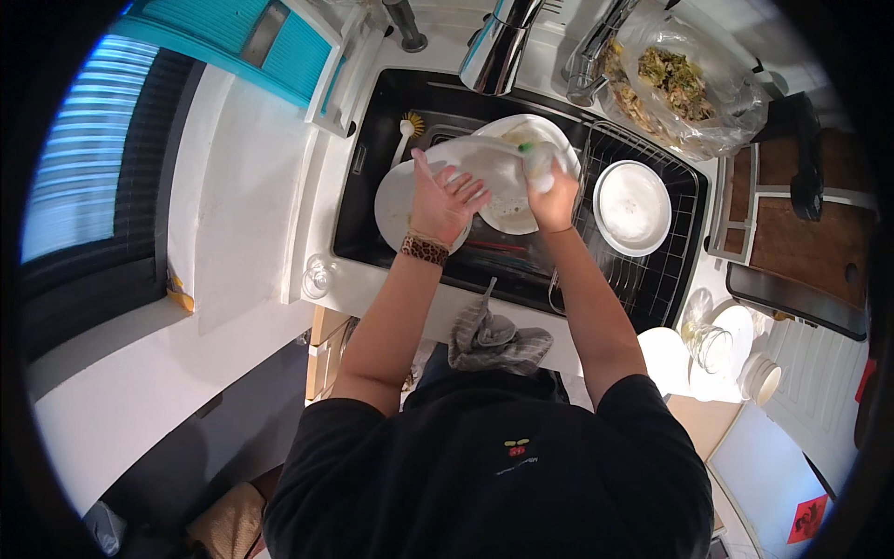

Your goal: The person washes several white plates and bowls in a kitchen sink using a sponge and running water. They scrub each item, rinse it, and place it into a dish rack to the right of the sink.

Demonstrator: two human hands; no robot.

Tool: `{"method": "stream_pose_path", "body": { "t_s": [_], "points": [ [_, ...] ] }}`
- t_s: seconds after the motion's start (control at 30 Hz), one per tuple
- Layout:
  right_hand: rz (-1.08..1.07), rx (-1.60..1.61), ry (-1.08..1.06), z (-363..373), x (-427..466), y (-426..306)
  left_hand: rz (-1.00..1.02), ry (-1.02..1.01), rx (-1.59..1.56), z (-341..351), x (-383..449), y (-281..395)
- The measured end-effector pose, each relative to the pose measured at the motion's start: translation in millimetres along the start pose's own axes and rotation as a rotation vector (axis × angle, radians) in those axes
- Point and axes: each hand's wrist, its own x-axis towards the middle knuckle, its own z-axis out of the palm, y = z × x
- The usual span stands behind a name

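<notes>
Over a black sink (363,230) my left hand (449,198) is spread, palm up, with no object in it. My right hand (552,199) grips a blurred whitish bottle (536,162) with a green tip, tilted towards the left. Below both hands lie several white plates: one at the left (391,202), a large one (496,157) in the middle, and another (517,216) partly under it. A brush with yellow bristles (413,126) leans in the sink's far left part. Some thin red sticks (497,246) lie on the sink bottom.
A white bowl (632,208) sits on a wire rack (681,237) at the right. Behind are a chrome faucet (496,56) and a plastic bag of food scraps (674,84). A grey striped cloth (492,339) hangs at the front edge. Glass jars (711,349) and brown cutting boards (803,244) stand right.
</notes>
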Motion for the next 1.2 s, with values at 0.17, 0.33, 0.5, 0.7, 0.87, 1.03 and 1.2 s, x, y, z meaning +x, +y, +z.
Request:
{"method": "stream_pose_path", "body": {
  "t_s": [0.17,0.33,0.5,0.7,0.87,1.03,1.2],
  "points": [
    [-0.311,-0.062,-0.085,5,-17,-9,0.056,-0.138,-0.079,-39,52,4],
    [-0.360,-0.005,-0.110,-9,-30,-11,0.034,-0.035,-0.109,-42,46,-10],
    [-0.329,0.073,-0.300,-27,-33,-19,0.145,-0.146,-0.044,-45,33,-22],
    [0.151,0.357,-0.304,-7,-36,-4,0.423,-0.416,0.234,-50,24,-32],
    [0.662,0.482,-0.357,10,23,10,0.390,-0.390,0.388,-60,25,-32],
    [-0.260,0.015,-0.265,29,27,-43,0.390,-0.416,0.302,-57,24,-33],
    [-0.256,0.088,-0.379,24,42,-72,0.371,-0.430,0.292,-61,19,-29]
  ]
}}
